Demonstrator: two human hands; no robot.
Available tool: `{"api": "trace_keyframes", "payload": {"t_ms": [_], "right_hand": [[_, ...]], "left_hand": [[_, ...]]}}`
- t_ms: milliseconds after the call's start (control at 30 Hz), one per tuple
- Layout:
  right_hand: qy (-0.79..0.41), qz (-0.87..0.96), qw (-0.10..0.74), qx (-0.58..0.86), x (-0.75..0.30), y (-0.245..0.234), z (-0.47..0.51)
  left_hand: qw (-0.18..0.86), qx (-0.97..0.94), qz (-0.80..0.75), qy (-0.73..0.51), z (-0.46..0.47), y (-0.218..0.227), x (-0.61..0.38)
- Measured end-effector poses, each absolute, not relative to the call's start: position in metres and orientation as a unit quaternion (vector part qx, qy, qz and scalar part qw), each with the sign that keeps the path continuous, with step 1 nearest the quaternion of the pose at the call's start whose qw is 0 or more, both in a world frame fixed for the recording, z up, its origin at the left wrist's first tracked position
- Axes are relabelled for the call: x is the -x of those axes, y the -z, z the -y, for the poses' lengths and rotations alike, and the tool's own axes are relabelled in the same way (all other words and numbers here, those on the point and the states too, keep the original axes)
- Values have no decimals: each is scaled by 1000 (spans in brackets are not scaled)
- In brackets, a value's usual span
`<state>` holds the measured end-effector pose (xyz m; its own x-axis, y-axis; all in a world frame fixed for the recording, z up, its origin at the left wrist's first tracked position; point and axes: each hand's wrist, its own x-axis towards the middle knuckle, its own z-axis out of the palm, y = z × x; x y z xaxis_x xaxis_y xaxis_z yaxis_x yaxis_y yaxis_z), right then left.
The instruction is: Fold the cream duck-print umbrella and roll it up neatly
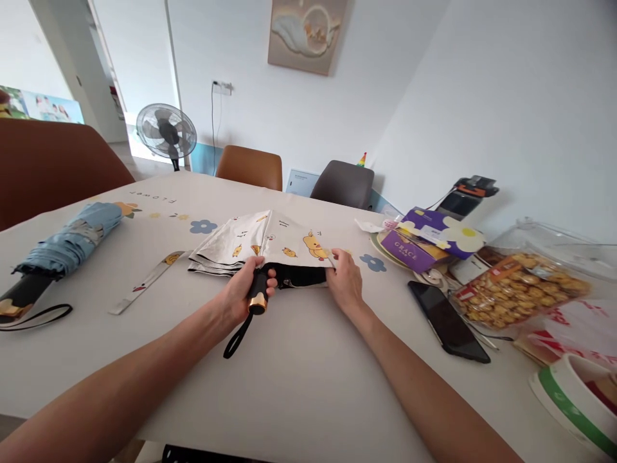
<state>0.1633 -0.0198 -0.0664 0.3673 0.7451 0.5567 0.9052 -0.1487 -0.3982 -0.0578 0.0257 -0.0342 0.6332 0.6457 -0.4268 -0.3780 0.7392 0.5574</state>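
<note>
A white folding umbrella printed with yellow ducks lies on the table, its canopy loose and spread in folds, black on the inside. My left hand is closed around its black handle, which has a gold band and a black wrist loop hanging from it. At the canopy's right edge, my right hand pinches the fabric between thumb and fingers. The umbrella's tie strap stretches out to the left over the tabletop. Farther left rests a blue folding umbrella, rolled up, with a black handle.
On the right are a phone, a purple tissue box, a bag of snacks, a dark bottle and a white-and-green bowl. Chairs and a standing fan are beyond the table.
</note>
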Motion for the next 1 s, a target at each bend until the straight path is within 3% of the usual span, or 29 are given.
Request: {"api": "trace_keyframes", "payload": {"t_ms": [133, 300, 467, 700, 1000], "right_hand": [[-21, 440, 479, 759, -173, 58, 21], [-235, 343, 654, 632, -158, 39, 17], [-260, 345, 729, 531, -135, 2, 10], [-228, 470, 706, 479, -86, -39, -22], [-285, 476, 637, 535, -65, -16, -33]], "left_hand": [[877, -215, -310, -297, -25, 37, 55], [882, -220, -308, -282, -18, 39, 53], [887, -218, -321, -248, -13, 39, 51], [886, -259, -313, -225, -11, 38, 50], [900, -235, -301, -211, -14, 40, 52]]}}
